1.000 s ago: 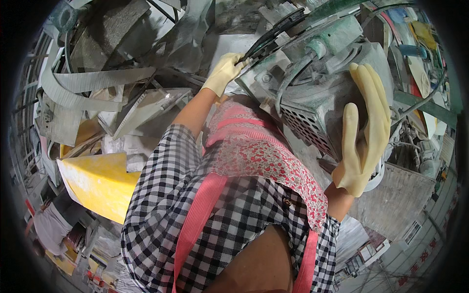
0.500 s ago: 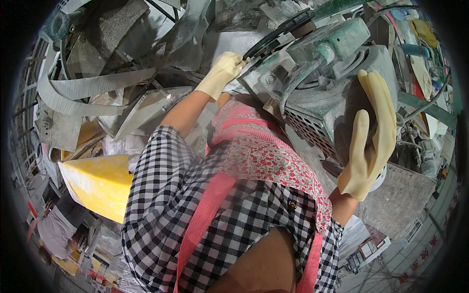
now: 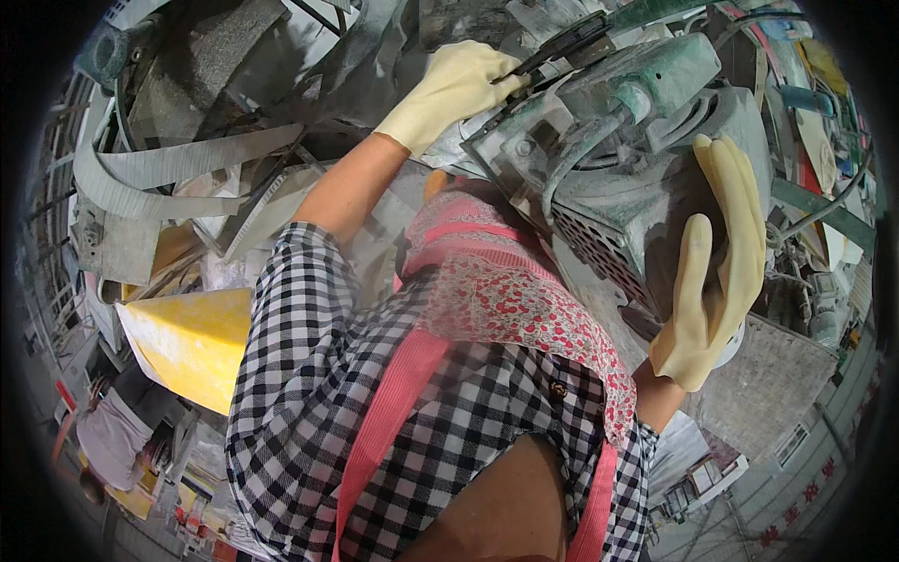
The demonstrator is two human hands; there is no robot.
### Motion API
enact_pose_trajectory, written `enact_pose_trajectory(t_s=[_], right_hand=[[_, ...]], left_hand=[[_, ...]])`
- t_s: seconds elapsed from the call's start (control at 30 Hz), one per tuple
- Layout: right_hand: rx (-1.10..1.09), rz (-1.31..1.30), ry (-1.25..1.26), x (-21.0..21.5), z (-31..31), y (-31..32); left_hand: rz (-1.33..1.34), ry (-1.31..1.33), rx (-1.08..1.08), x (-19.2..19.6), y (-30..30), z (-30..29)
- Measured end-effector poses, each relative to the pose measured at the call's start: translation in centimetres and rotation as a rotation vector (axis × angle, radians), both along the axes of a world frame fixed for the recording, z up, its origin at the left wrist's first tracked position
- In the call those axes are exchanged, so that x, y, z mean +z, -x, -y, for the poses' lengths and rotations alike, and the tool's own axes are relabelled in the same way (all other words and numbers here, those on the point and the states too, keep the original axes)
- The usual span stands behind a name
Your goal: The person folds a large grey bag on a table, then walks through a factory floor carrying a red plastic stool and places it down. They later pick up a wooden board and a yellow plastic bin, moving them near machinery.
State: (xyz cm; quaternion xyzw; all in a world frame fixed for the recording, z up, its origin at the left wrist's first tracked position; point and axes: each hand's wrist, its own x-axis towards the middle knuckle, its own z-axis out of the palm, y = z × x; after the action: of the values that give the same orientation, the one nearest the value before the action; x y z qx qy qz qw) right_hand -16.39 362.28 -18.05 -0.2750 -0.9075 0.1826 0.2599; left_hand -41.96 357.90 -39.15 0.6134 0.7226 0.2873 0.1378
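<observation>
Holds a grey, dust-caked machine [image 3: 646,178] up in front of the chest, just above the flowered top of a pink apron [image 3: 487,290]. Cannot tell whether anything beneath bears part of its weight, since the body and the checked shirt [image 3: 300,375] hide its underside.

Closes the left hand [image 3: 449,89], in a cream rubber glove, at the machine's upper left corner. Curls the fingers [image 3: 492,80] tight round what looks like a black cable [image 3: 562,47] running off along the machine's top edge towards the upper right. Shows no gap between fingers and cable.

Lays the right hand [image 3: 712,272], gloved the same, flat against the machine's right side, beside the perforated vent grille [image 3: 599,248]. Keeps the fingers [image 3: 735,187] straight and together, pointing up along the housing, with the thumb [image 3: 688,272] spread apart towards the grille. Grasps nothing here; only presses palm to casing.

Sets the machine's long axis on a slant, from the left hand at the upper left down to the right hand at the lower right. Places it between the two hands, both touching, the left at the near upper end, the right at the far lower flank.

Stands amid scrap: bent grey metal strips [image 3: 159,178] to the left, well apart from both hands, and a yellow block [image 3: 187,342] below them, beside the left elbow.
</observation>
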Motion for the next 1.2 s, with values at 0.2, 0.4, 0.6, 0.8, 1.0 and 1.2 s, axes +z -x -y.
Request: enact_pose_trajectory(t_s=[0.2,0.4,0.6,0.8,1.0,1.2], right_hand=[[0.041,0.011,-0.037,0.2,0.1,-0.3],[0.040,-0.009,-0.055,0.1,0.2,-0.1],[0.035,0.024,-0.059,0.0,0.2,-0.3],[0.074,-0.014,-0.041,0.3,0.1,-0.2],[0.060,0.027,-0.050,0.5,-0.1,-0.6],[0.127,0.005,-0.109,0.4,-0.9,-0.2]], left_hand=[[0.069,-0.201,-0.046,4.4,2.6,-0.1],[0.521,0.081,0.306,-1.4,4.8,4.4],[0.589,0.201,0.218,-10.4,1.7,6.5],[0.492,-0.020,0.074,-10.9,-1.0,2.8],[0.419,0.151,0.160,-9.3,-1.6,2.6],[0.364,-0.058,0.100,-6.5,-1.7,4.2]])
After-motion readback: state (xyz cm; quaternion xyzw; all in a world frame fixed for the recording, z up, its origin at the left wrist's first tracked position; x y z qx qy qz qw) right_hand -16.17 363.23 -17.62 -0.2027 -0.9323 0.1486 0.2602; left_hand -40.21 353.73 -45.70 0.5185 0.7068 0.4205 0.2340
